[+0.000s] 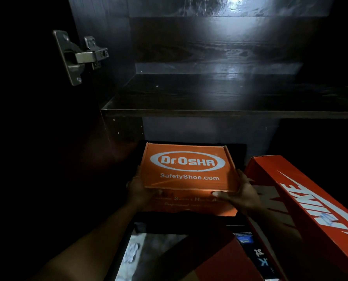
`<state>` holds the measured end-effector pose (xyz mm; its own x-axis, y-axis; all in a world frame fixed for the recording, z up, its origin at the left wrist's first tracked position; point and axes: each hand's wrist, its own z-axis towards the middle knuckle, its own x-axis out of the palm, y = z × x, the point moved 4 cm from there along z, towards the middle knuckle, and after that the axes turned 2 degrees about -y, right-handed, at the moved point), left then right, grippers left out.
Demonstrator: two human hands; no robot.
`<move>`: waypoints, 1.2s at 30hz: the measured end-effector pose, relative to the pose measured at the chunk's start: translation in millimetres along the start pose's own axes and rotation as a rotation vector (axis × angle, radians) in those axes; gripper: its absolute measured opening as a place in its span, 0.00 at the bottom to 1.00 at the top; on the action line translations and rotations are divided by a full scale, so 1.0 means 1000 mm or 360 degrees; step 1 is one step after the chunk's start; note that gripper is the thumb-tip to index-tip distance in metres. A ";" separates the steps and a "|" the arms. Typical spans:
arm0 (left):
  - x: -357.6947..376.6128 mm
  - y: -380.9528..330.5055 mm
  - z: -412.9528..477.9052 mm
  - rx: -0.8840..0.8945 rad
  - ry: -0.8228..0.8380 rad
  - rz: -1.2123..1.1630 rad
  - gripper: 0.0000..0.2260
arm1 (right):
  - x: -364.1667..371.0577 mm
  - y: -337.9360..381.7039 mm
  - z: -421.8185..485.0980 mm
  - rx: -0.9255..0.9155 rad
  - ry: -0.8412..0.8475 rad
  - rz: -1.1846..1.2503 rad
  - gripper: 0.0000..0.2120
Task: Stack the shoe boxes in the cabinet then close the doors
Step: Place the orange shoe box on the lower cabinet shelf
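Orange shoe box (188,167) between both hands; left hand (137,189) and right hand (243,192) fingers clamped on near corners.

Left hand: we see our left hand (139,188) at the near left corner of the orange box (187,169), gripping it, fingers hard to tell in the dark.
Right hand: our right hand (242,194) grips the near right corner, thumb laid across the front face, fingers up along the right side.
Left forearm: our left forearm (92,236) is bare and reaches forward from the lower left.
Right arm: mostly lost in shadow behind the hand.
Spacing: our hands sit about level, apart, the box between them.
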<state>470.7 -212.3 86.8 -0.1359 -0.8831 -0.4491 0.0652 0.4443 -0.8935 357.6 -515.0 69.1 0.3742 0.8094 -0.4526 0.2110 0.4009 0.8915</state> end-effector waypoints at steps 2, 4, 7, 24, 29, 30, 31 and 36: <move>0.004 0.007 0.006 -0.0059 -0.0046 0.0088 0.30 | 0.003 -0.010 0.002 0.0072 -0.0006 -0.0013 0.51; 0.006 0.012 0.008 -0.0102 -0.0064 0.0195 0.27 | 0.004 -0.014 0.002 0.0115 -0.0021 -0.0034 0.49; 0.007 0.015 0.004 -0.0105 -0.0120 0.0397 0.21 | 0.006 -0.019 0.001 0.0156 -0.0082 -0.0089 0.49; 0.019 0.020 -0.004 -0.0031 -0.0067 0.0520 0.26 | 0.020 -0.024 -0.004 0.0231 -0.0243 -0.0363 0.44; 0.021 0.030 0.002 0.0068 0.0017 0.0315 0.34 | 0.027 -0.014 -0.003 0.0144 -0.0124 -0.0277 0.39; 0.022 0.028 0.000 0.0059 0.0064 0.0274 0.34 | 0.025 -0.014 -0.003 0.0128 -0.0101 -0.0273 0.35; 0.023 0.029 -0.002 0.0051 0.0111 0.0220 0.33 | 0.022 -0.014 -0.003 0.0138 -0.0075 -0.0292 0.31; 0.015 0.024 -0.003 0.0112 0.0204 0.0251 0.34 | 0.004 0.005 -0.013 0.0138 0.0060 -0.0337 0.30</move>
<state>466.8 -214.5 58.1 -0.2429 -0.7751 -0.5833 0.1637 0.5600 -0.8122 348.7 -504.3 71.7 0.2795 0.7275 -0.6266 0.3586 0.5264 0.7710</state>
